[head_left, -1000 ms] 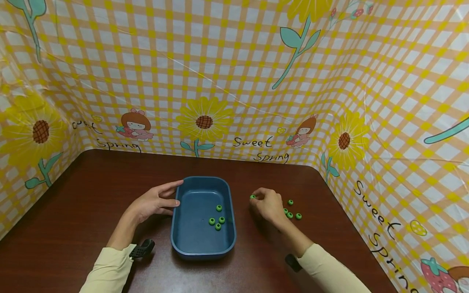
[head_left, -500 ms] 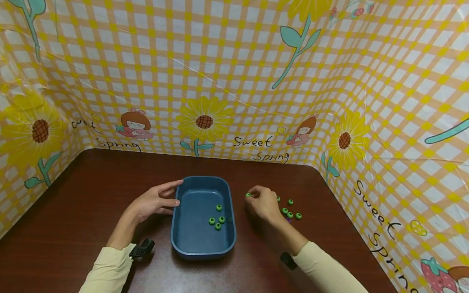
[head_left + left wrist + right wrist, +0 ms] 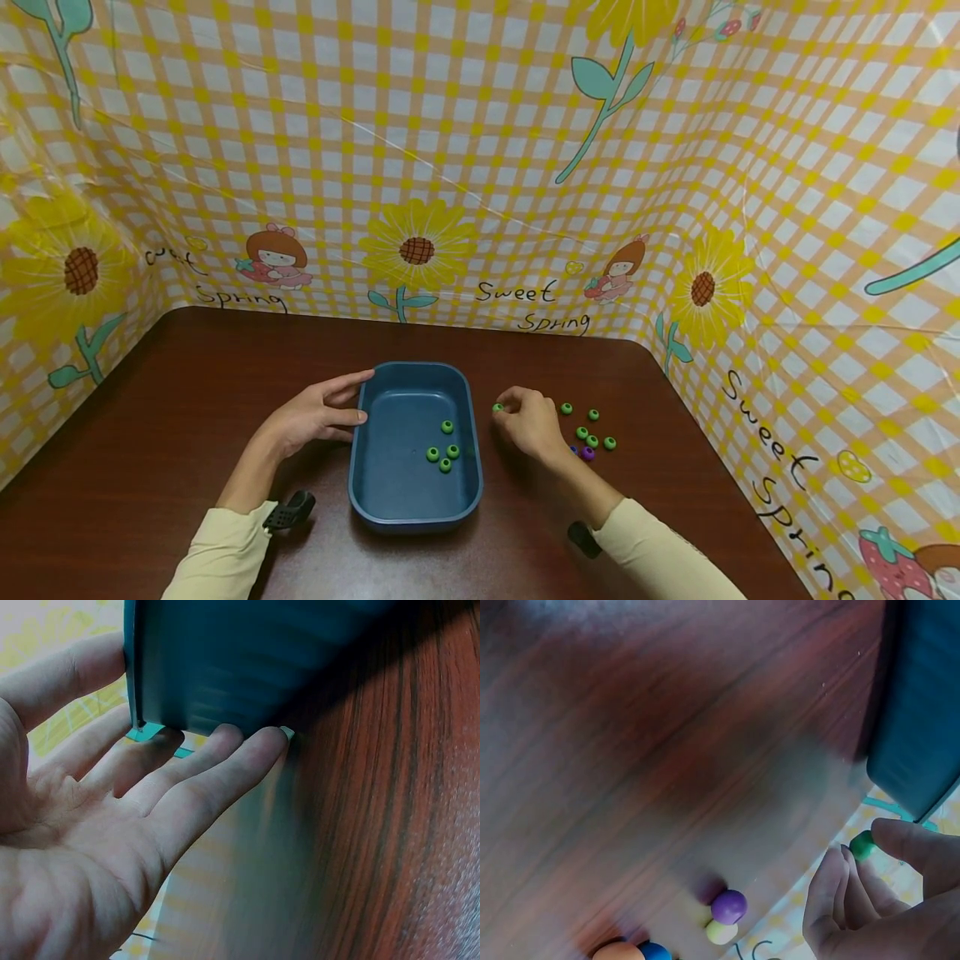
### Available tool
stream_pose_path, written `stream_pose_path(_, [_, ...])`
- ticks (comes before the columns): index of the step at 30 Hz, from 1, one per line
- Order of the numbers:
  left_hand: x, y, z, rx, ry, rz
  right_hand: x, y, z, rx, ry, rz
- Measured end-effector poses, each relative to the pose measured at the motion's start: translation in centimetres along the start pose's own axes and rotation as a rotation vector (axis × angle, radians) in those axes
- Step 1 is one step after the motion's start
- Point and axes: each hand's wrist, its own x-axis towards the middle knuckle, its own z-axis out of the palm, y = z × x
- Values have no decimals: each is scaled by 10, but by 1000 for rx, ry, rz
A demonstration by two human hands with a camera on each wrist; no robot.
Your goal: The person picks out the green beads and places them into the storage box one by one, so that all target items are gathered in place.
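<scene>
My left hand touches the left side of the blue tray with its fingers fairly straight. In the left wrist view, the fingertips lie along the tray's outer wall. Right of the tray, my right hand pinches a green bead between thumb and fingers, above the table. The right wrist view shows this green bead at the fingertips, near the tray's outer wall. Several green beads, one of them a near bead, lie inside the tray toward its right side.
Several green beads lie on the dark wooden table to the right of my right hand. A purple bead and a partly hidden blue bead lie by the forearm. An orange bead appears in the right wrist view. Checked cloth surrounds the table.
My right hand has moved left toward the tray with the green bead, uncovering the purple and blue beads and another green one. The left hand and tray stay in place.
</scene>
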Motion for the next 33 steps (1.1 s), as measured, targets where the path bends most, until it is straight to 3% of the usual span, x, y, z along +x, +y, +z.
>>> stream_pose_path(14, [1, 0, 0, 8, 5, 1, -6, -3, 7, 7, -106, -9])
stream_pose_path(33, [1, -1, 1, 5, 8, -1, -7, -21, 9, 15, -78, -55])
